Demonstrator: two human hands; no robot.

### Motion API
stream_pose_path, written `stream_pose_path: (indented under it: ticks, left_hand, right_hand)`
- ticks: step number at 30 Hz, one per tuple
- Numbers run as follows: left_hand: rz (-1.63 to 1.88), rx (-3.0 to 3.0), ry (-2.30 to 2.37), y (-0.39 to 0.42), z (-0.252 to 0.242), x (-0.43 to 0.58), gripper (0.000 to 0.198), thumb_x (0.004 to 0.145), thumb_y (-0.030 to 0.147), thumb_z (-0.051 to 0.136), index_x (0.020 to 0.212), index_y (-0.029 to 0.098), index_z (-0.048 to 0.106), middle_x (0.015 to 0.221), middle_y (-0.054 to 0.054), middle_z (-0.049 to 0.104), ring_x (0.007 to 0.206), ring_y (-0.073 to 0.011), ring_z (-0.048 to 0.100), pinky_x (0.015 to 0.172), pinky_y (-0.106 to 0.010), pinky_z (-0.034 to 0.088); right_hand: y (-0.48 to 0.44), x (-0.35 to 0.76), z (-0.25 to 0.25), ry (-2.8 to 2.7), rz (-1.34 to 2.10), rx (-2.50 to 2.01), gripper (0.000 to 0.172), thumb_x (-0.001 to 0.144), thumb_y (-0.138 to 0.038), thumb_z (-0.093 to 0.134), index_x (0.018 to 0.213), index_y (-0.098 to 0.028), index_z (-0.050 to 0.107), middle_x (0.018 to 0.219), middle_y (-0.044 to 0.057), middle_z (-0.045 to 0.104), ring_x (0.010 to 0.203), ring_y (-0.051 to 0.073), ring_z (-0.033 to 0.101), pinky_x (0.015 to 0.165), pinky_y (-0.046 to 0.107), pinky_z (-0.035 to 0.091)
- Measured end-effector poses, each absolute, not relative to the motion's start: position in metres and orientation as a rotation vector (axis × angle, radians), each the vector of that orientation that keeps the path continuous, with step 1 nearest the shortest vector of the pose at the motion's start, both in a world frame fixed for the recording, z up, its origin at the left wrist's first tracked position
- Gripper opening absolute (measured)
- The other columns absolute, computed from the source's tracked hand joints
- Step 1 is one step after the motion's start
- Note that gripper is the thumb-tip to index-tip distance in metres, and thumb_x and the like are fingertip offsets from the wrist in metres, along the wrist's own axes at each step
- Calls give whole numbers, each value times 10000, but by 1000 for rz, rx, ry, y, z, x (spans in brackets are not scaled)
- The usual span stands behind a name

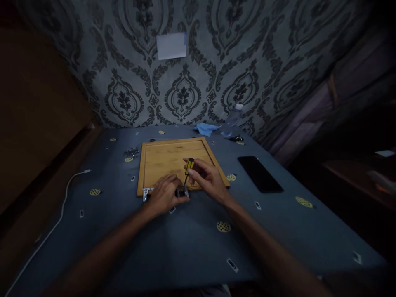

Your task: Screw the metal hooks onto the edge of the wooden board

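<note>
A wooden panel (173, 161) with a raised frame lies flat on the blue-covered table (185, 243). A metal hinge (146, 192) sits on its near edge. My left hand (165, 194) rests closed over the hinge, pressing it against the panel. My right hand (208, 179) grips a small yellow-and-black screwdriver (188, 168), held nearly upright. Its tip points down at the hinge just beside my left fingers.
A black phone (260, 173) lies right of the panel. At the back stand a clear water bottle (232, 120) and a blue cloth (206, 128). Loose metal parts (132, 152) lie left of the panel. A white cable (64, 198) runs along the left side.
</note>
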State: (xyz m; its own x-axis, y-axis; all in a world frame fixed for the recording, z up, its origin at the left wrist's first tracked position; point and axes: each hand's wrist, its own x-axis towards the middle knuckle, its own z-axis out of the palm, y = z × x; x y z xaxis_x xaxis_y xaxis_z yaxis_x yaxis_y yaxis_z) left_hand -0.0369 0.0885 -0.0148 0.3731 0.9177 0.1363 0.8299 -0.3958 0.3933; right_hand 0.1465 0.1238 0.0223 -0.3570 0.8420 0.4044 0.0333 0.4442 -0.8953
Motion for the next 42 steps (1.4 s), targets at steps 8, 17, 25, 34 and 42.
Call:
stream_pose_path:
  ticks: [8, 17, 25, 34, 42]
  left_hand:
    - [504, 2389, 1563, 90, -19, -37, 358, 827, 468, 864, 1018, 216, 695, 1092, -54, 687, 1076, -282, 648, 892, -372, 496]
    - [508, 2363, 1562, 88, -15, -38, 342, 820, 444, 876, 992, 212, 694, 1054, -49, 682, 1037, -269, 649, 863, -352, 484]
    - [518, 2395, 1551, 88, -17, -39, 343, 835, 454, 863, 992, 205, 686, 1048, -51, 676, 1022, -265, 642, 853, -353, 481]
    - [531, 2384, 1529, 88, -18, -39, 331, 844, 439, 856, 994, 208, 674, 1037, -45, 668, 1047, -271, 639, 863, -359, 488]
    - [507, 2396, 1538, 87, -15, -37, 318, 849, 433, 852, 983, 203, 679, 1037, -53, 674, 1047, -277, 646, 867, -365, 492]
  right_hand:
    - [123, 143, 16, -1634, 1093, -800, 302, 843, -464, 788, 911, -217, 628, 645, -69, 571, 493, 108, 583, 496, 256, 453]
    - [124, 141, 20, -1445, 1002, -800, 411, 794, -521, 842, 818, -239, 544, 635, -81, 548, 455, 89, 548, 439, 238, 441]
    - [126, 141, 14, -1510, 1031, -807, 417, 816, -554, 809, 831, -242, 533, 638, -83, 530, 467, 88, 541, 443, 242, 434]
    - [126, 140, 13, -1514, 1029, -837, 371, 846, -512, 782, 838, -248, 521, 633, -79, 509, 483, 101, 537, 469, 278, 432]
    - [125, 142, 15, -1568, 1071, -825, 393, 821, -543, 802, 869, -248, 547, 658, -79, 535, 489, 103, 551, 472, 273, 439]
